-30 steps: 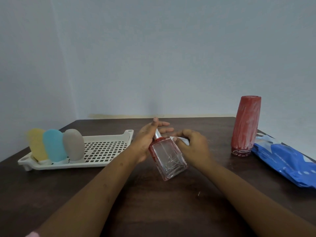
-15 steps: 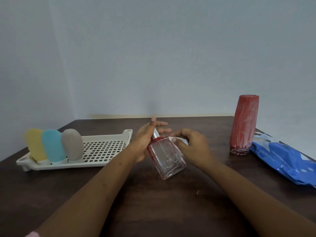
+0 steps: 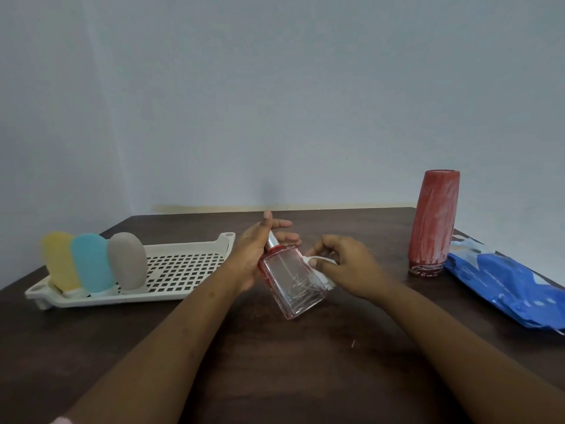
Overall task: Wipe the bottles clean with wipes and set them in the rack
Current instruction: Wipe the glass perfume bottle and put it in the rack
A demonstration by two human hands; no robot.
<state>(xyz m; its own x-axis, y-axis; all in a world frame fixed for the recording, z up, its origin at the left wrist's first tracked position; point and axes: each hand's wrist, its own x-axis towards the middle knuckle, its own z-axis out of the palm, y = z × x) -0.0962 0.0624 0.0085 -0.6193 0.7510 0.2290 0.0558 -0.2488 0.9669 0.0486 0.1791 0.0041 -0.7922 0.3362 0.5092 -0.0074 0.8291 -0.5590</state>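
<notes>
The dark wooden worktop (image 3: 275, 371) carries everything. At its centre the left hand (image 3: 253, 255) grips the clear glass bottle (image 3: 293, 286) at the neck and tilts it, so one side faces the right hand (image 3: 345, 267). That hand pinches a white wipe (image 3: 322, 272) against the side. To the left, the rack (image 3: 183, 270) holds three soft bottles (image 3: 91, 263) cap-down. To the right, a smeared red bottle (image 3: 434, 224) stands beside the blue wipe pack (image 3: 504, 289), probably awaiting wiping. A plain pale wall (image 3: 275, 102) lies behind.

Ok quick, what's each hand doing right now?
Left hand: holding the glass bottle by its neck end.
Right hand: closed on a white wipe, pressed to the bottle's side.
</notes>
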